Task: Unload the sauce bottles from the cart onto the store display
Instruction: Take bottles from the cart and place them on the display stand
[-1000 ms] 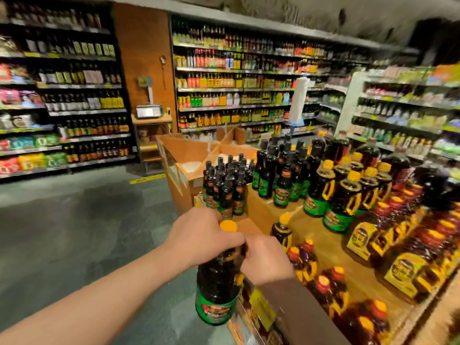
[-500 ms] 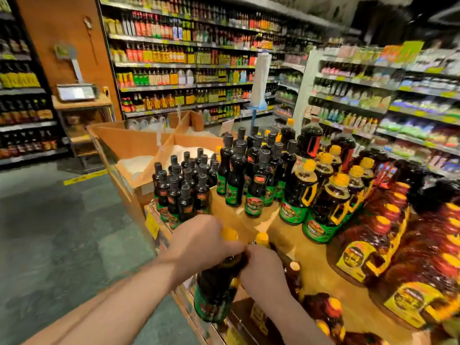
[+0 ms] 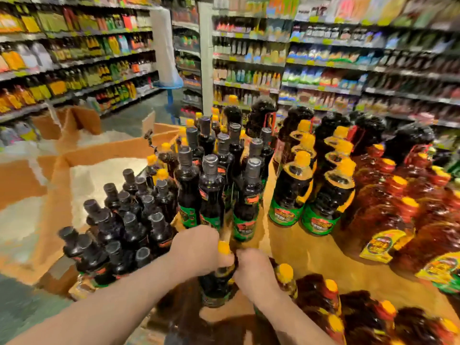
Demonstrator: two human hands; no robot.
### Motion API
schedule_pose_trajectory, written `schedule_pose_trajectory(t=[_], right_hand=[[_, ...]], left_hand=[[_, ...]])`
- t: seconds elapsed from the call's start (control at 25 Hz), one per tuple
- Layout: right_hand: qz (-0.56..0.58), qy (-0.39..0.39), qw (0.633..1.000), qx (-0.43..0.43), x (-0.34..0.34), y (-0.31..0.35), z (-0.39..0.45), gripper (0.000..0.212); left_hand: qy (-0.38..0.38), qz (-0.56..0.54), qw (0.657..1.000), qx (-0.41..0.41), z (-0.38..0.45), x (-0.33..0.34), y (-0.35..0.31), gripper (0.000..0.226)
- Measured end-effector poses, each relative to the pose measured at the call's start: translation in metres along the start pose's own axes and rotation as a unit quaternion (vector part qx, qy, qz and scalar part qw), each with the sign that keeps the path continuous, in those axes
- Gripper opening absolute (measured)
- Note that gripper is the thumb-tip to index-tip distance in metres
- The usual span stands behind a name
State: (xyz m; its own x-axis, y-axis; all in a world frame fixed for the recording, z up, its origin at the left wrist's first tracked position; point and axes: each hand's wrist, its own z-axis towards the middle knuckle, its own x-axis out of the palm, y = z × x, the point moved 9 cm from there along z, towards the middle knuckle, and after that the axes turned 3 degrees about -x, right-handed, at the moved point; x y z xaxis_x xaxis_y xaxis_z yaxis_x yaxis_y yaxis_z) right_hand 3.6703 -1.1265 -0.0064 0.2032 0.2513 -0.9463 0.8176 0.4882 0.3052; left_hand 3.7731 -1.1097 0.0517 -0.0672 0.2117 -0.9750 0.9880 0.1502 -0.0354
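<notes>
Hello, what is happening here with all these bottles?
A person is stocking a store display with sauce bottles. The left hand grips the neck of a dark bottle with a yellow cap, and the right hand holds it from the other side. The bottle is upright, low over the near edge of the wooden display, where many bottles already stand. Whether it rests on the surface cannot be told.

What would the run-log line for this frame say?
left hand: grips yellow-capped sauce bottle | right hand: grips same bottle | bottle: over wooden display edge
</notes>
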Motion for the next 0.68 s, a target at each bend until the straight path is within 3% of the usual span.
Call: schedule_pose_trajectory(t=[0.28, 0.48, 0.68], right_hand=[[-0.013, 0.045, 0.992, 0.121, 0.047, -0.009, 0.032, 0.019], [-0.005, 0.078, 0.987, 0.142, 0.051, -0.018, 0.03, 0.015], [0.002, 0.017, 0.99, 0.139, 0.005, -0.023, 0.011, 0.008]], left_hand=[[0.077, 0.085, 0.987, 0.11, 0.048, 0.039, 0.007, 0.049], [0.089, 0.077, 0.987, 0.109, 0.055, 0.049, -0.007, 0.036], [0.103, 0.155, 0.976, 0.112, 0.053, 0.044, -0.02, 0.04]])
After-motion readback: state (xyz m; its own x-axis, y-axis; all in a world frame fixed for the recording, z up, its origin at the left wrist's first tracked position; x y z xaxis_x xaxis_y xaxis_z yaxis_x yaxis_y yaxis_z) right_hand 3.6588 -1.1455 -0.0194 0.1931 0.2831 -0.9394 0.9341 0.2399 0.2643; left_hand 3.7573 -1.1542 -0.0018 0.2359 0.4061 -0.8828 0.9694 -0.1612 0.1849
